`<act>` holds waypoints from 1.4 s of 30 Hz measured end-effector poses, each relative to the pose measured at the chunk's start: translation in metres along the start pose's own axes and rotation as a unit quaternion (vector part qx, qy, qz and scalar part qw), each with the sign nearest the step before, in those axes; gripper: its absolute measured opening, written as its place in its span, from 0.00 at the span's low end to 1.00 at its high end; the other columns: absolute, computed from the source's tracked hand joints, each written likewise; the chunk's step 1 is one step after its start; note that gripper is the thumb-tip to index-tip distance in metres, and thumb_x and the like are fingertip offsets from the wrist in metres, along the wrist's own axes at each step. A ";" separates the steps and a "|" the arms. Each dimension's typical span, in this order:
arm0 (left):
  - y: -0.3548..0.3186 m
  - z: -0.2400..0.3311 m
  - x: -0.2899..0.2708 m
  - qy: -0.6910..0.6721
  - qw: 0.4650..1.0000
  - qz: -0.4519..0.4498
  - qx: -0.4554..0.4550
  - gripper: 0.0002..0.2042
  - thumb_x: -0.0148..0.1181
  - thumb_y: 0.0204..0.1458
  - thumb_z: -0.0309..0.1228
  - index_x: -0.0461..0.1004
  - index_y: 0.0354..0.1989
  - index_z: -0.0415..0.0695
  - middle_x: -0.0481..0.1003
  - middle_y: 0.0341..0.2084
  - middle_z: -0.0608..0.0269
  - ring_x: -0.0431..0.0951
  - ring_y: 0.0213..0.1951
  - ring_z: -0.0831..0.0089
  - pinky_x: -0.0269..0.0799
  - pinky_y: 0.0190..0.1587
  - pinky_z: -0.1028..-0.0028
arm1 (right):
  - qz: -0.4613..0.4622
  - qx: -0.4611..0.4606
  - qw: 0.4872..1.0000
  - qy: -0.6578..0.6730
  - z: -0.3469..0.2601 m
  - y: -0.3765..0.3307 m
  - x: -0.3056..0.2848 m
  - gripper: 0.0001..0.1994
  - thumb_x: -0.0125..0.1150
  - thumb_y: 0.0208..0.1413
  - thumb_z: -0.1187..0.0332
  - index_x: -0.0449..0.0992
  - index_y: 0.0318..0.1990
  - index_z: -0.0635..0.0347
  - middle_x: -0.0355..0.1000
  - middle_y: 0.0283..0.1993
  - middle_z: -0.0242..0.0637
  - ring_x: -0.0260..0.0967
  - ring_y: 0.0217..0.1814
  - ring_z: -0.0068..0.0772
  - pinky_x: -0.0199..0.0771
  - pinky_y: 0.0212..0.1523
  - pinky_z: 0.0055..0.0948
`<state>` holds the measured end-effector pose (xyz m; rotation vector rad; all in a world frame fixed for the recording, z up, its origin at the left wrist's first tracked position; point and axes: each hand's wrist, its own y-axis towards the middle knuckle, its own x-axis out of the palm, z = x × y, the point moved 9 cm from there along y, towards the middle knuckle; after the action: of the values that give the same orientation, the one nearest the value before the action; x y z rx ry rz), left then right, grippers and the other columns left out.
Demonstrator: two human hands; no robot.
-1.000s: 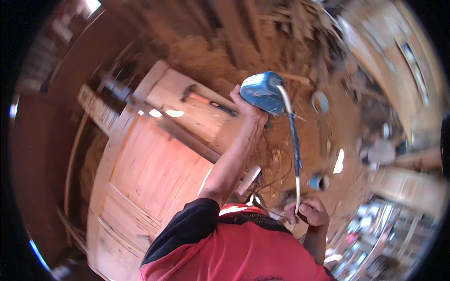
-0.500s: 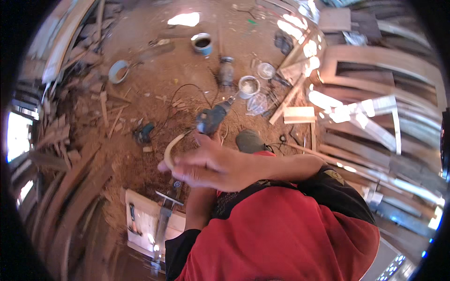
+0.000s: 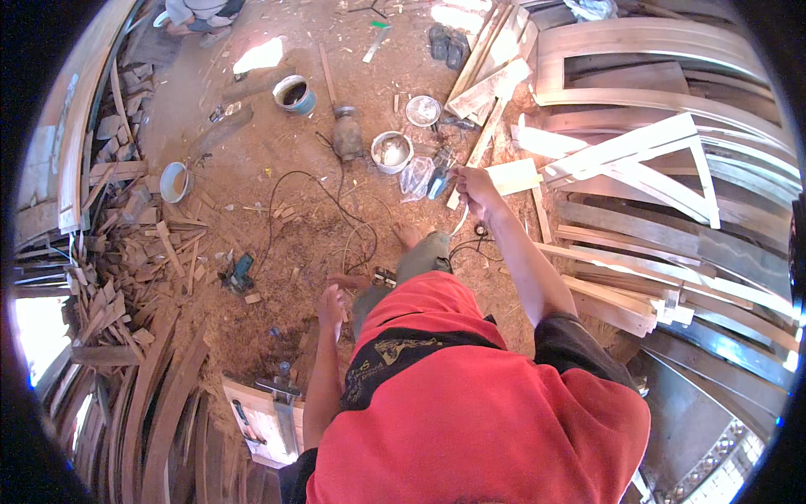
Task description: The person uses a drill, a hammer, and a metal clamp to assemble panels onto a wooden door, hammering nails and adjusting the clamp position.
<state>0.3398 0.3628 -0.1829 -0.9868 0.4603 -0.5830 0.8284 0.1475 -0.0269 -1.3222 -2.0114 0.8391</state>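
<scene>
Blue power tool (image 3: 438, 181) is a bit right of centre in the upper half of the frame, right up against the fingertips of the right hand (image 3: 477, 191). That hand's fingers are curled in around a pale cord (image 3: 460, 222) that drops below it, can't tell if they've got the tool's body too. Left hand (image 3: 332, 307) is just left of centre, turned edge-on, so can't tell how wide the fingers are or if anything's in there. Clear plastic bag (image 3: 416, 180) sits just left of the tool, with a white bucket (image 3: 392, 153) next to it. There's another teal power tool (image 3: 239, 274) on the ground left of centre, and a hammer (image 3: 247, 422) on a wooden board (image 3: 270, 412) at lower left
</scene>
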 end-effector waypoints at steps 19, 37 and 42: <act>-0.151 -0.085 -0.072 0.071 0.983 0.164 0.028 0.15 0.49 0.62 0.42 0.74 0.48 0.47 0.79 0.39 0.59 0.78 0.33 0.66 0.74 0.36 0.67 | 0.160 0.114 0.981 0.004 0.164 0.238 -0.147 0.07 0.46 0.63 0.72 0.70 0.34 0.58 0.59 0.18 0.27 0.54 0.14 0.22 0.55 0.13 0.25; -0.197 -0.037 -0.011 0.179 0.940 0.222 0.188 0.15 0.51 0.61 0.44 0.79 0.39 0.47 0.80 0.34 0.61 0.78 0.32 0.64 0.75 0.37 0.64 | 0.211 0.035 0.789 -0.576 0.082 0.146 -0.238 0.23 0.57 0.52 0.62 0.72 0.56 0.60 0.70 0.57 0.54 0.70 0.58 0.51 0.69 0.59 0.43; -0.193 -0.050 0.012 0.387 0.864 0.321 -0.021 0.16 0.54 0.56 0.51 0.82 0.37 0.56 0.81 0.35 0.65 0.79 0.37 0.59 0.74 0.44 0.60 | 0.029 -0.264 0.684 -0.679 0.095 0.191 -0.184 0.14 0.51 0.53 0.63 0.76 0.27 0.65 0.75 0.31 0.57 0.72 0.29 0.44 0.69 0.32 0.43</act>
<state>0.2714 0.2414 -0.0392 -0.5396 1.4615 -0.3317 0.9274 0.0173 -0.2566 -1.0275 -3.5873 1.6535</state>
